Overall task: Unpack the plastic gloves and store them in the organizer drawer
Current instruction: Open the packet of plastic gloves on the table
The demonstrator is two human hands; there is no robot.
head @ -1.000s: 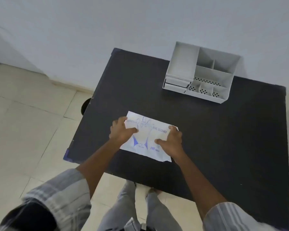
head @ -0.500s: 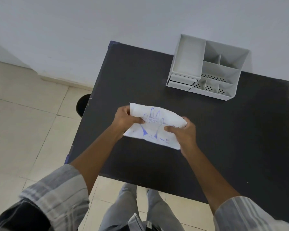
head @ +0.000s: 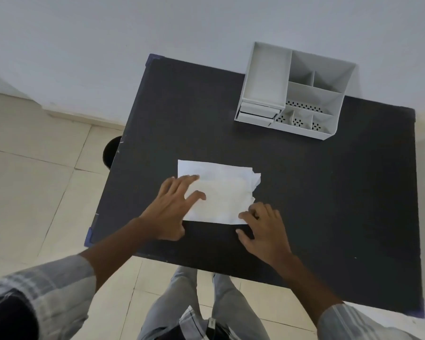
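Your left hand lay spread flat on the packet; your right hand, loosely open, touched its near corner, gripping nothing.

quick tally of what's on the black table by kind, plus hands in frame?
Glove packet: 1
White organizer: 1
Hands: 2, left hand and right hand, both at the packet
Total: 4

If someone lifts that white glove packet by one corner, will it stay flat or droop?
Probably droop: the white glove packet looks thin and creased, with a crumpled right edge. It likely weighs little, lying flat under the left hand. On the smooth dark table it may slide.
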